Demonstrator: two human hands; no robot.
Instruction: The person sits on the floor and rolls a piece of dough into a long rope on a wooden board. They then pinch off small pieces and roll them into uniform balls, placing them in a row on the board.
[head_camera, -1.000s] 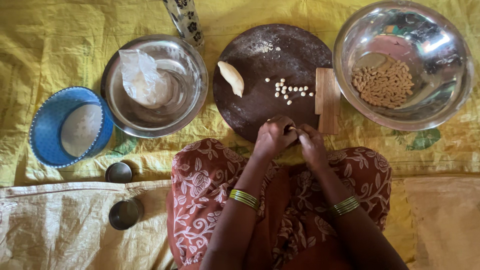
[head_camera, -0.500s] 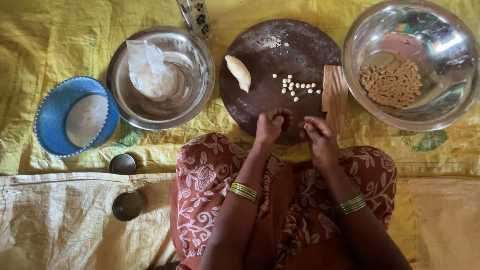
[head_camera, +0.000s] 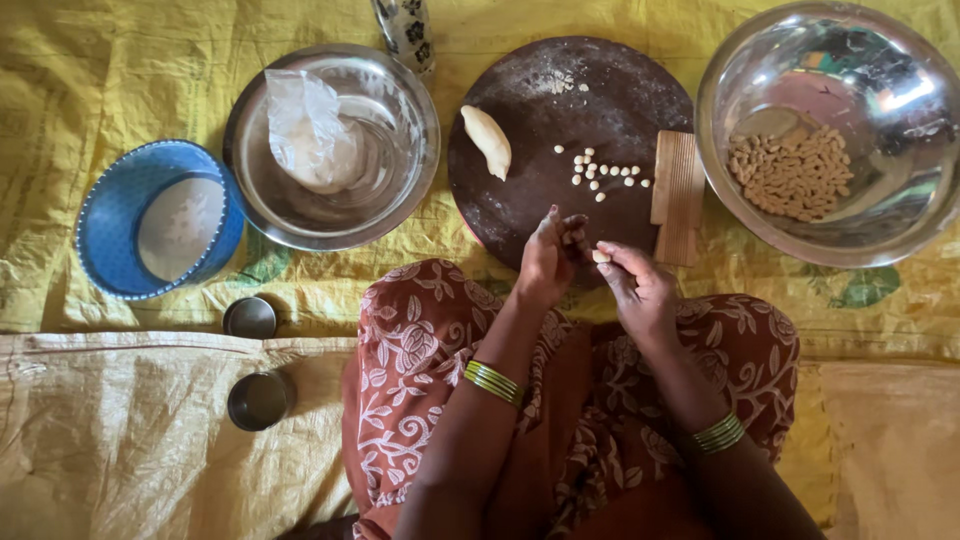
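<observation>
My left hand (head_camera: 548, 262) and my right hand (head_camera: 636, 288) are close together over the near edge of a round dark wooden board (head_camera: 530, 200). The right fingertips pinch a small pale dough piece (head_camera: 601, 256). The left fingers are curled next to it; what they hold I cannot tell. Several tiny dough balls (head_camera: 598, 174) lie in the middle of the board, and a larger dough lump (head_camera: 487, 141) rests at its left. A ridged wooden block (head_camera: 677, 196) lies at the board's right edge.
A big steel bowl (head_camera: 900, 215) at right holds shaped dough pieces (head_camera: 792, 173). A steel bowl (head_camera: 400, 190) at left holds a plastic bag (head_camera: 305, 130). A blue bowl (head_camera: 110, 230) has flour. Two small steel cups (head_camera: 249, 318) (head_camera: 259, 399) stand near my left knee.
My hands have drawn apart slightly at the board's near edge, and the right fingertips now show a small dough piece. The camera view shifted a little.
</observation>
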